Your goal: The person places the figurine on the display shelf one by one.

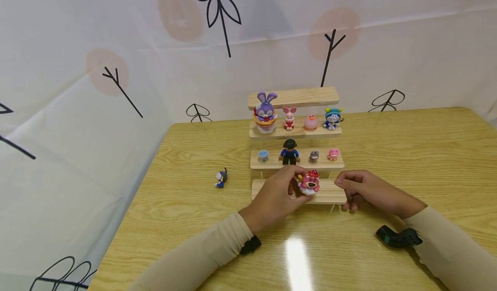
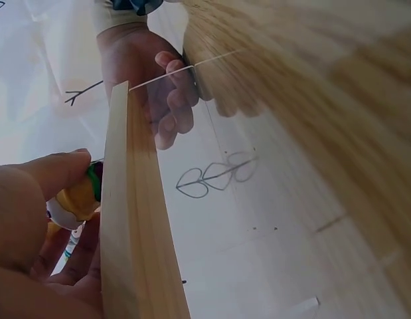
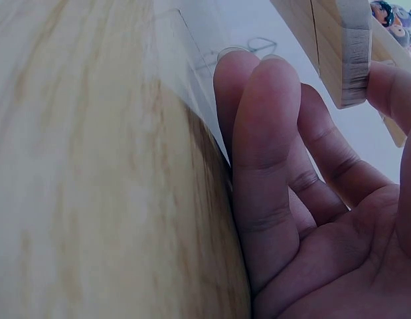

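A pink bear figurine point(image 1: 310, 184) with a red top and a white base is pinched between the thumb and fingers of my left hand point(image 1: 273, 198), over the lowest plank point(image 1: 332, 192) of a stepped wooden display stand. In the left wrist view the figurine point(image 2: 80, 203) shows its yellow and green side close to the plank edge point(image 2: 129, 219). My right hand point(image 1: 369, 192) is at that plank's right end. In the right wrist view one fingertip touches the plank end point(image 3: 354, 66), while the other fingers point(image 3: 265, 139) curve loosely below, near the tabletop.
Higher planks carry several figurines, among them a purple rabbit point(image 1: 265, 110), a pink piglet point(image 1: 289, 119) and a black-hatted figure point(image 1: 289, 154). The top plank point(image 1: 299, 97) is bare. A small grey, white and blue figurine point(image 1: 221, 178) is on the table left of the stand.
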The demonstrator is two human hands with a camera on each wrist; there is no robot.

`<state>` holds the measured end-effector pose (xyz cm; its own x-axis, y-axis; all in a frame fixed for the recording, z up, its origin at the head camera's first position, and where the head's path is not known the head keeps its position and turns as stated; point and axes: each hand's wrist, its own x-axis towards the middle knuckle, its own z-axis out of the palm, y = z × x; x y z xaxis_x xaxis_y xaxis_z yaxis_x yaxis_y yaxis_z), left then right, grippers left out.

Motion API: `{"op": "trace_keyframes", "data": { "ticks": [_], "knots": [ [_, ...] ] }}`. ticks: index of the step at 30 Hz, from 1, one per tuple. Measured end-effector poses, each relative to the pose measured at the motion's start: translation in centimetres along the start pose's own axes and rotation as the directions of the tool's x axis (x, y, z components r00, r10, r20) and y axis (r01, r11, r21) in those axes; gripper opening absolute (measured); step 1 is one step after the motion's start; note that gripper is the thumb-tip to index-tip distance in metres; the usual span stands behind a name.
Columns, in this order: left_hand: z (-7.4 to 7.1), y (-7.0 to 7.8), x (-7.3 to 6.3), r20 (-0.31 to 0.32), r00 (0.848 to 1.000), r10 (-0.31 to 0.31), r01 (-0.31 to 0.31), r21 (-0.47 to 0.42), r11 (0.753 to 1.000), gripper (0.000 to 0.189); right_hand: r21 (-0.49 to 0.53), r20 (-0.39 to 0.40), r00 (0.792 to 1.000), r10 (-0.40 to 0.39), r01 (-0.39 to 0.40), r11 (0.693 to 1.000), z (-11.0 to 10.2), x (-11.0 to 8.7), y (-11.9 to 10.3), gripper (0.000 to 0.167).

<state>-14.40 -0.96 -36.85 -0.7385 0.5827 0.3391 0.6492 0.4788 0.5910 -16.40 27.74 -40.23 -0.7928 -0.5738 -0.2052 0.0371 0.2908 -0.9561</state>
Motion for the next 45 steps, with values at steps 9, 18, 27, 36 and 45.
{"op": "trace_keyframes", "data": {
  "ticks": [9,18,27,36,45],
  "knots": [
    [0.2,0.1,0.2,-0.004,0.999,-0.051,0.051,-0.048,0.998,0.047,0.0,0.002,1.0,0.004,-0.004,1.0,0.0,0.0,-0.1,0.029],
    [-0.4,-0.3,-0.4,0.014,0.999,-0.041,0.042,-0.073,0.996,0.056,0.008,0.013,1.0,-0.004,0.004,1.0,0.0,0.1,-0.1,0.029],
    [-2.5,-1.3,-2.0,-0.03,0.999,-0.029,0.029,-0.016,0.999,0.049,0.002,0.008,1.0,-0.008,0.008,1.0,0.0,0.1,-0.2,0.028],
    [-5.3,-2.4,-3.0,-0.133,0.991,0.007,-0.002,0.042,0.999,0.034,-0.003,-0.002,1.0,0.007,-0.007,1.0,0.1,0.0,-0.1,0.03],
    [-8.8,-5.3,-3.5,-0.186,0.98,-0.074,0.088,0.067,0.994,0.021,-0.008,-0.005,1.0,0.001,-0.001,1.0,0.1,0.0,-0.1,0.03]
  ]
}}
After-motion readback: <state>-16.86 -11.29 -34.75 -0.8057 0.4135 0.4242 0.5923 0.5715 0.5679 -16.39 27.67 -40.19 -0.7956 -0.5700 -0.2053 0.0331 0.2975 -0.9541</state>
